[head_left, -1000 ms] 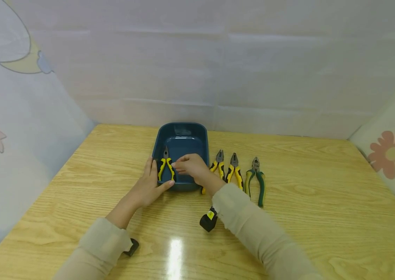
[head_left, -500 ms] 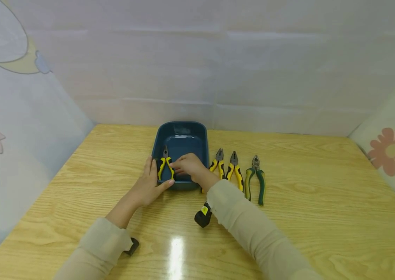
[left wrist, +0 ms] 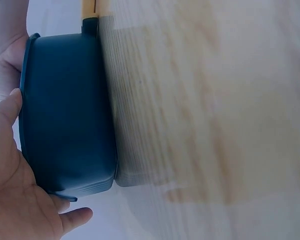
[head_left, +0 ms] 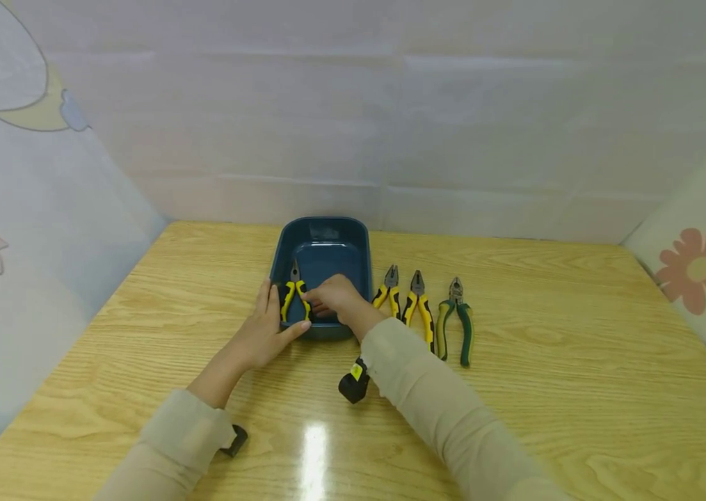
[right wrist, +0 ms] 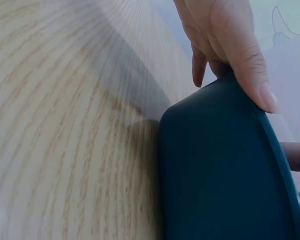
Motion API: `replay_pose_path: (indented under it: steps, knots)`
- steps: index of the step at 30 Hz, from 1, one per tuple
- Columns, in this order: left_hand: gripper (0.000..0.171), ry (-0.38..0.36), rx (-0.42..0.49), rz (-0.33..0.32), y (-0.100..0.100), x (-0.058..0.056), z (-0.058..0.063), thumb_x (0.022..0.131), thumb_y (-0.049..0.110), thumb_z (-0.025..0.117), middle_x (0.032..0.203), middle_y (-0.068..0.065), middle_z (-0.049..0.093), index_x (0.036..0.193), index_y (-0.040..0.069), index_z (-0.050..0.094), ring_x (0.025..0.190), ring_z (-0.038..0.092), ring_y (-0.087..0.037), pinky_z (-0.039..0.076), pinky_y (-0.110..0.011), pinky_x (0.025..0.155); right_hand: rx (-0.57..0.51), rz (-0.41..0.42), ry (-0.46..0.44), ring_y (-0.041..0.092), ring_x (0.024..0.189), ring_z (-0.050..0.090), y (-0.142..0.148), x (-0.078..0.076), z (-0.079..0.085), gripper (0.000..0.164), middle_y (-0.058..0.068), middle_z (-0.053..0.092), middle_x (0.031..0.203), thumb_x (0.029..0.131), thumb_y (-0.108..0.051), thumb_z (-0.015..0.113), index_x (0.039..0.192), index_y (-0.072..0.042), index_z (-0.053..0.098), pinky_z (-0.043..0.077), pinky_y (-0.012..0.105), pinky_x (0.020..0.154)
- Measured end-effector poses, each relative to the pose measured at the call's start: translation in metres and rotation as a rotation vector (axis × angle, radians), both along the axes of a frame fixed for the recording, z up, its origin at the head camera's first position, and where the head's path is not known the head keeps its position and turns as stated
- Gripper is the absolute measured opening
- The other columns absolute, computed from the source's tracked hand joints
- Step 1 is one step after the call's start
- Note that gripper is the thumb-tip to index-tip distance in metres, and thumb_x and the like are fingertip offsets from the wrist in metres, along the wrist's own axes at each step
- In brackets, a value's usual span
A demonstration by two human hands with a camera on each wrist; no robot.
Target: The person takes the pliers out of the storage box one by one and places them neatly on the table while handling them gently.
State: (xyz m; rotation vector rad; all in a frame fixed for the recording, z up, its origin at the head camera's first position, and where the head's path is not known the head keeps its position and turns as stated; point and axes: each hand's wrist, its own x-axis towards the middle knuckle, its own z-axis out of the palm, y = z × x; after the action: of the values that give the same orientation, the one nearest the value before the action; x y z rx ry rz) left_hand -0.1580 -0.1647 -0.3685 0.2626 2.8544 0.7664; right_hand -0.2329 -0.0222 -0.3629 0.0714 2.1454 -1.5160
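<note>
A dark blue rectangular bin (head_left: 336, 261) stands near the back of the table. Inside, along its left wall, lies a pair of long-nose pliers (head_left: 294, 273) with yellow-and-black handles. My left hand (head_left: 260, 337) rests on the bin's near left corner, thumb at the front rim and fingers lying along the outer left wall. Reaching into the bin, my right hand (head_left: 340, 299) has its index fingertip at the pliers' right handle. The other fingers of that hand are partly hidden, and whether they pinch the handle does not show. The left wrist view shows the bin's wall (left wrist: 64, 110) beside my left hand.
Right of the bin lie two yellow-and-black pliers (head_left: 391, 277) (head_left: 417, 284) and a green-handled pair (head_left: 455, 292), jaws pointing to the back. My right arm partly covers the yellow ones' handles. A pale wall sheet (head_left: 484, 139) hangs behind the wooden table (head_left: 547, 334).
My right fingertips have moved slightly left and down to the right handle of the long-nose pliers, and my right forearm has shifted left. My left hand keeps its place on the bin.
</note>
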Motion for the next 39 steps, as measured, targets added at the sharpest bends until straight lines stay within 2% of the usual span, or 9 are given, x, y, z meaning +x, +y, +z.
replay_pose_path:
  steps: [7, 15, 19, 23, 27, 31, 39]
  knots:
    - [0.094, -0.001, -0.001, 0.002, 0.0002, 0.0007, 0.0, 0.082, 0.059, 0.036, 0.139, -0.02, -0.018, 0.134, -0.007, -0.006, 0.124, 0.01, -0.041, 0.023, -0.05, 0.094, -0.007, -0.04, -0.052, 0.025, 0.077, 0.058, -0.0029, -0.0006, -0.0007, 0.041, 0.017, 0.057, 0.092, 0.078, -0.013, 0.063, 0.111, 0.007, 0.05, 0.048, 0.033, 0.066]
    - [0.094, -0.005, 0.002, 0.001, -0.0003, 0.0019, 0.0001, 0.082, 0.059, 0.035, 0.139, -0.019, -0.019, 0.134, -0.007, -0.006, 0.124, 0.01, -0.041, 0.023, -0.05, 0.094, -0.017, -0.041, -0.111, 0.028, 0.076, 0.059, -0.0051, -0.0021, -0.0023, 0.039, 0.016, 0.058, 0.087, 0.079, -0.01, 0.062, 0.111, 0.008, 0.049, 0.049, 0.033, 0.065]
    - [0.094, 0.002, -0.002, -0.002, -0.001, 0.0017, -0.0004, 0.082, 0.06, 0.034, 0.138, -0.019, -0.02, 0.134, -0.008, -0.006, 0.124, 0.01, -0.041, 0.022, -0.05, 0.095, -0.036, -0.027, -0.124, 0.029, 0.076, 0.058, -0.0059, -0.004, -0.0044, 0.039, 0.018, 0.058, 0.09, 0.079, -0.009, 0.061, 0.112, 0.009, 0.049, 0.05, 0.032, 0.062]
    - [0.094, 0.004, -0.006, -0.003, -0.001, 0.0013, -0.0001, 0.082, 0.06, 0.034, 0.138, -0.018, -0.02, 0.134, -0.008, -0.006, 0.123, 0.011, -0.041, 0.023, -0.05, 0.094, -0.051, -0.016, -0.133, 0.028, 0.076, 0.058, -0.0057, -0.0055, -0.005, 0.037, 0.018, 0.057, 0.091, 0.079, -0.006, 0.061, 0.111, 0.009, 0.05, 0.05, 0.031, 0.06]
    - [0.094, 0.007, -0.012, -0.002, -0.0007, 0.0007, 0.0001, 0.082, 0.06, 0.034, 0.138, -0.018, -0.021, 0.134, -0.008, -0.006, 0.122, 0.015, -0.042, 0.024, -0.05, 0.094, -0.048, -0.016, -0.141, 0.026, 0.067, 0.058, -0.0055, -0.0071, -0.0056, 0.035, 0.017, 0.056, 0.086, 0.079, -0.005, 0.061, 0.109, 0.01, 0.05, 0.05, 0.03, 0.059]
    - [0.095, 0.011, -0.015, -0.005, -0.0006, 0.0001, 0.0001, 0.082, 0.061, 0.033, 0.138, -0.018, -0.021, 0.134, -0.008, -0.005, 0.122, 0.016, -0.042, 0.025, -0.049, 0.093, -0.023, -0.006, -0.14, 0.023, 0.06, 0.058, -0.0058, -0.0083, -0.0058, 0.034, 0.016, 0.057, 0.081, 0.079, -0.005, 0.061, 0.108, 0.01, 0.051, 0.05, 0.03, 0.06]
    - [0.095, 0.012, -0.009, -0.009, 0.0, -0.0001, 0.0009, 0.082, 0.061, 0.034, 0.138, -0.018, -0.02, 0.134, -0.008, -0.005, 0.122, 0.016, -0.043, 0.025, -0.05, 0.093, 0.047, 0.042, -0.107, 0.019, 0.06, 0.058, -0.0067, -0.008, -0.006, 0.027, 0.012, 0.057, 0.079, 0.078, -0.007, 0.063, 0.1, 0.007, 0.056, 0.049, 0.028, 0.061]
